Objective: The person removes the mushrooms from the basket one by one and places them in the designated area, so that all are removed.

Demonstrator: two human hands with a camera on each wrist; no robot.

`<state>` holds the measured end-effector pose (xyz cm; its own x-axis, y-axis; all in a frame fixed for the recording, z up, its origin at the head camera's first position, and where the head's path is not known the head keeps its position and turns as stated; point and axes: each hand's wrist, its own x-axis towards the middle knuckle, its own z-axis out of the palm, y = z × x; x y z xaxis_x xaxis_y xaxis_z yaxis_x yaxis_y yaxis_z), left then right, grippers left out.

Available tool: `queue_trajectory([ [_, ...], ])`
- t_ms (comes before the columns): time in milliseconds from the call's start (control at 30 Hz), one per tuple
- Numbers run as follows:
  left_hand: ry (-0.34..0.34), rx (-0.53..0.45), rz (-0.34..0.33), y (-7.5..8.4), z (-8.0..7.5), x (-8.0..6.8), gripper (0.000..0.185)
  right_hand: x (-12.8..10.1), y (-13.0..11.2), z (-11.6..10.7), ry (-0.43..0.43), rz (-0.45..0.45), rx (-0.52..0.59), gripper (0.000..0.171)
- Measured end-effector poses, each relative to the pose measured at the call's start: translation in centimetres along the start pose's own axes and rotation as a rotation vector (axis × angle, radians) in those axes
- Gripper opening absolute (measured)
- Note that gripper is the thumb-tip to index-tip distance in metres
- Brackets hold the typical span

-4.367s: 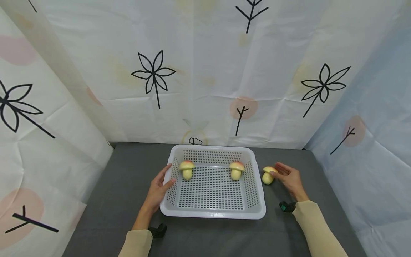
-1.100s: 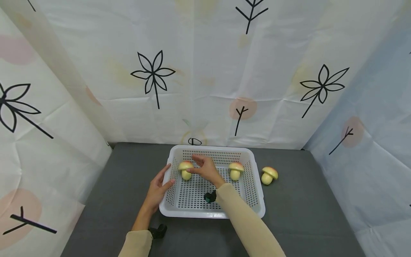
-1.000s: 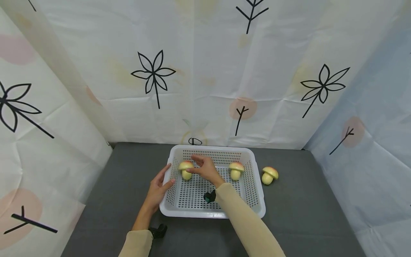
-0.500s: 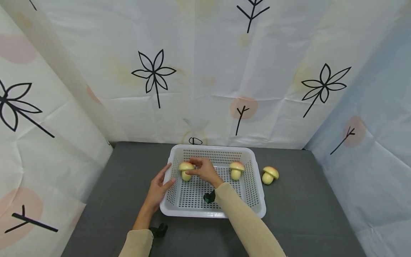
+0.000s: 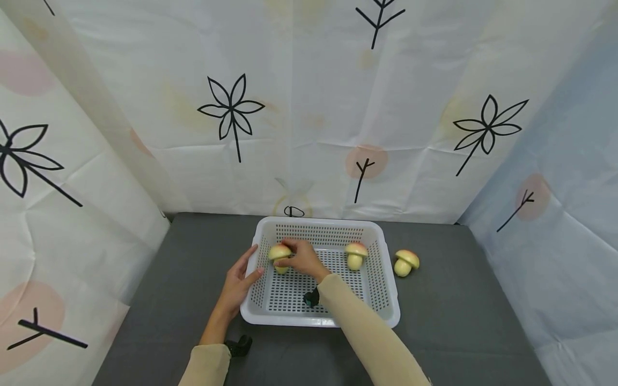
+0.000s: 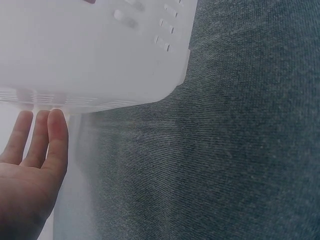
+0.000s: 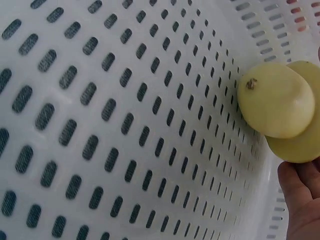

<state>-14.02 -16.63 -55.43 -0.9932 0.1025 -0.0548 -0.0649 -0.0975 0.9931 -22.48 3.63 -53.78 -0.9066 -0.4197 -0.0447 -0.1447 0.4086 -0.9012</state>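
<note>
White perforated basket [image 5: 381, 300] on grey desk [image 5: 458, 321]; right hand [image 5: 301, 258] fingers pinching upright toy mushroom [image 5: 279, 253], cap up, far-left inside. Left hand [image 5: 236, 284] fingers straight against basket's left wall.

Toy mushroom [image 5: 279, 252]: pale yellow stem, yellow cap flushed red, upright, gripped at cap by right hand [image 5: 301, 258], in far-left corner of white perforated basket [image 5: 320, 317]; flat stem base visible [image 7: 274, 105] against basket wall.
</note>
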Motion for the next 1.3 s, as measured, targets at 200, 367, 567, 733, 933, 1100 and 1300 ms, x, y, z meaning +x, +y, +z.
queue_trajectory([
  [200,0.006,0.001,-0.005,0.0,0.0,0.0,0.068,0.1,0.0,0.4,-0.018,0.007,-0.028,0.064],
  [367,0.011,0.004,-0.004,0.0,0.0,0.0,0.068,0.1,-0.1,0.4,-0.019,0.018,-0.025,0.059],
  [567,0.008,0.020,-0.011,-0.1,0.0,0.0,0.067,-0.1,0.1,0.1,-0.012,0.016,-0.018,0.055],
  [733,0.005,0.019,-0.002,-0.1,0.0,0.1,0.067,-0.5,-0.1,-0.7,0.004,0.019,0.048,0.056],
  [933,0.008,0.023,0.002,-0.2,-0.1,0.1,0.067,-1.0,-0.4,-1.7,0.037,0.006,0.078,0.053],
  [1100,0.011,0.033,-0.001,-0.2,-0.1,0.1,0.067,-1.5,-0.7,-2.7,0.043,-0.005,0.159,0.052],
  [1300,0.011,0.027,0.002,-0.2,-0.1,0.1,0.068,-2.1,-1.3,-3.9,0.032,-0.022,0.213,0.052],
])
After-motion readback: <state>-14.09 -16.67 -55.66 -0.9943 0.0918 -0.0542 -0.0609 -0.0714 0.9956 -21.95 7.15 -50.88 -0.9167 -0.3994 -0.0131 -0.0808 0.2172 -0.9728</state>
